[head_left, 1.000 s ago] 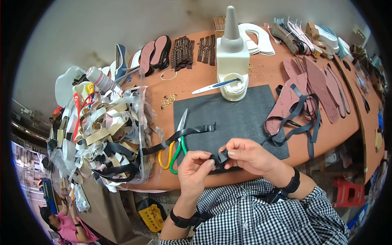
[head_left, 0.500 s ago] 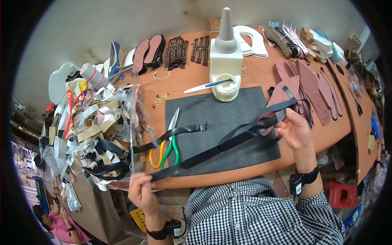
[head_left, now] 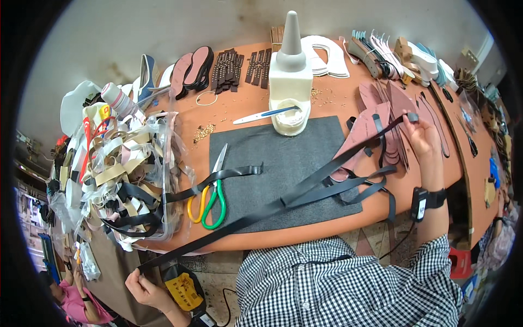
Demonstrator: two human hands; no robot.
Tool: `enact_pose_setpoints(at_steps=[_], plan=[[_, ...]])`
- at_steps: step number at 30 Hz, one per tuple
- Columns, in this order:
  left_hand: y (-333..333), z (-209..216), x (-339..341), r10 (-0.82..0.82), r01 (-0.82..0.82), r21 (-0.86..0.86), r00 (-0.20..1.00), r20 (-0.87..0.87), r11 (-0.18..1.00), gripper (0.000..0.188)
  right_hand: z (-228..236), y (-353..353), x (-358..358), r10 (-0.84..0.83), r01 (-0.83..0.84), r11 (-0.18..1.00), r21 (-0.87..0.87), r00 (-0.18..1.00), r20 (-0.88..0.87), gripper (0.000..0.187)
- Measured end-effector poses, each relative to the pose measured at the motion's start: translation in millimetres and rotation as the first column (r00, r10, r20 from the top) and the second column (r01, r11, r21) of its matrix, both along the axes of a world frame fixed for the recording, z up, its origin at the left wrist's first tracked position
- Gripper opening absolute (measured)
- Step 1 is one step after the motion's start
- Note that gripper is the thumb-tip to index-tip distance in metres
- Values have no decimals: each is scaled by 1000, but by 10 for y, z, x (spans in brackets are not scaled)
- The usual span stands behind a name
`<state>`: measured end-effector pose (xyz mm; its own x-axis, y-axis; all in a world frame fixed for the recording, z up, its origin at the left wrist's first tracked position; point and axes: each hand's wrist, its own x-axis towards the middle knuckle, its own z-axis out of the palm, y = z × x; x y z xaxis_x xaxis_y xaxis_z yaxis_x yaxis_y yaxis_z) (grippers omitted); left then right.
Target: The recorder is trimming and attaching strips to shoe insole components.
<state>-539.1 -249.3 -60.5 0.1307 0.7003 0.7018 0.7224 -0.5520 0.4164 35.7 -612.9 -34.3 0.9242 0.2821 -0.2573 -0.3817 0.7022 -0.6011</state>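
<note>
A long black strap stretches diagonally across the front of the table. My left hand pinches its lower end, out past the table's front edge at the left. At the right, raised above the pink sole pieces, my right hand grips the other end. Looser black strap lengths trail below it over the mat. Scissors with one yellow and one green handle lie partly open on a dark grey mat. Beside them another black strip runs out of the clear bin.
At the left stands a clear bin full of strap scraps. A white container with a cone top holds a brush across its cup. Pink soles, studded brown strips and white pieces lie around. A co-worker sits lower left.
My hands have moved apart, the left one down and left beyond the table edge, the right one up and right. The strap between them now spans farther.
</note>
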Motion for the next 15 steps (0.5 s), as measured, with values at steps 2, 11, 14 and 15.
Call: enact_pose_setpoints(at_steps=[2, 11, 14, 15], plan=[[112, -22, -104, 23, -23, 13, 999, -23, 1000, 13, 10, -75, 165, -102, 105, 992, -66, 993, 54, 29], [-212, 154, 358, -222, 232, 44, 960, -171, 972, 15, -234, -133, 196, 36, 328, 532, -780, 912, 408, 37], [-339, 152, 754, -441, 452, -7, 868, -227, 892, 17, -320, -138, 106, 355, 680, -79, -729, 703, 617, 42], [-382, 143, 890, -495, 494, -64, 840, -223, 867, 16, -205, 110, -168, 462, 759, -89, -645, 606, 648, 41]])
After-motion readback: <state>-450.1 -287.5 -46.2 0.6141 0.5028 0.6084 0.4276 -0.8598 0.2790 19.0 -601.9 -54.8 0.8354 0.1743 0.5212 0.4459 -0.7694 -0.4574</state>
